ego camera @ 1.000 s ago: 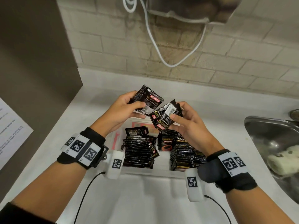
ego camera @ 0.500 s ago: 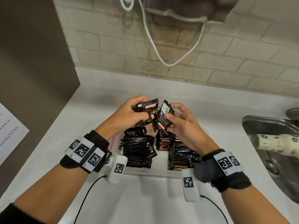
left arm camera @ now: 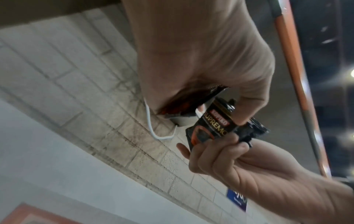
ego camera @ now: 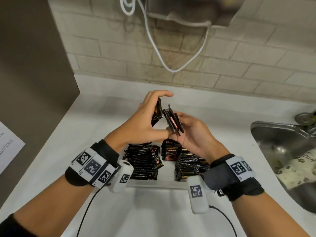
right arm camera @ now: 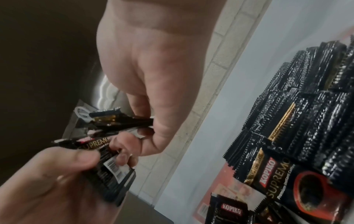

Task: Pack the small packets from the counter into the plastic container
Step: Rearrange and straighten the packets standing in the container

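Note:
Small black Kopiko packets fill the white plastic container (ego camera: 154,183) in two stacks (ego camera: 142,162) (ego camera: 189,165), with one packet upright at the back between them. Above the container my left hand (ego camera: 159,115) pinches a single packet (ego camera: 158,111) held on edge. Right beside it, my right hand (ego camera: 177,127) grips a small bundle of packets (ego camera: 173,121). The two lots nearly touch. In the left wrist view the bundle (left arm camera: 214,125) shows its Supremo label. The right wrist view shows the packed stacks (right arm camera: 306,121) close by.
A steel sink (ego camera: 282,147) with a patterned cloth (ego camera: 294,170) lies to the right. A white cable (ego camera: 162,62) hangs on the brick wall behind. A dark cabinet side (ego camera: 34,82) and a paper sheet (ego camera: 8,146) bound the white counter (ego camera: 102,125) on the left.
Both hands came together above the container. The left hand's packet turned from flat to edge-on and now stands against the right hand's bundle.

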Tool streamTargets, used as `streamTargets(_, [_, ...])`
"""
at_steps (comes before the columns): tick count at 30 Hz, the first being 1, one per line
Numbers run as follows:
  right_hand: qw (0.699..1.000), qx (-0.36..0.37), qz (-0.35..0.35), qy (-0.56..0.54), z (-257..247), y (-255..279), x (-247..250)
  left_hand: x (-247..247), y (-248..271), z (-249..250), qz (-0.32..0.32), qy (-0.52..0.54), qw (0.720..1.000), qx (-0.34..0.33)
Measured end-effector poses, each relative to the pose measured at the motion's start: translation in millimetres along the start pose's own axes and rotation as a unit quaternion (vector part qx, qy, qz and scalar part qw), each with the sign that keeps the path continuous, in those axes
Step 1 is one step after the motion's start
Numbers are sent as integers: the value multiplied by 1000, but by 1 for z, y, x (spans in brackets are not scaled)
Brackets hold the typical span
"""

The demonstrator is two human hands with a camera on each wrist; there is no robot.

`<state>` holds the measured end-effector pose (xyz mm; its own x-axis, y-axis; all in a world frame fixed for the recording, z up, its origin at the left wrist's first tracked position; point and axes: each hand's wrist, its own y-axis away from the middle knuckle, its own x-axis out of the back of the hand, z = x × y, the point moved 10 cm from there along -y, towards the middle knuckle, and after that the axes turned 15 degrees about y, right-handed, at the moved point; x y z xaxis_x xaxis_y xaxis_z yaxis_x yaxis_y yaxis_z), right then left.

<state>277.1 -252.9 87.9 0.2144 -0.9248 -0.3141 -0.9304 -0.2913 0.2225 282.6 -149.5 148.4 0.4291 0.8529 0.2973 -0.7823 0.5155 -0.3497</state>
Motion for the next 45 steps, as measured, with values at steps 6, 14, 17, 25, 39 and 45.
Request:
streamTargets(6, [998,-33,-35,44,6,2,-12,-9,-7,22,43,-143,985,-84])
streamTargets(14, [989,-69,-63,110,13,6,-18,-11,-12,20,53,-106,991,-69])
streamTargets(17, [992,-60,-45,104,13,5,-11,-15,-14,15,21,-35,998,-52])
streamTargets(25, [988,-9,-155,-4,-4,7,-32,-28,-15,15,-32,24,999,-34])
streamTargets(39, [977,-70,-147,136,8,11,-22,-38,-2,29,-133,-75,987,-50])
streamTargets(45, [951,-109,-153,245,22,15,-12,-42,-6,13,-189,-136,973,7])
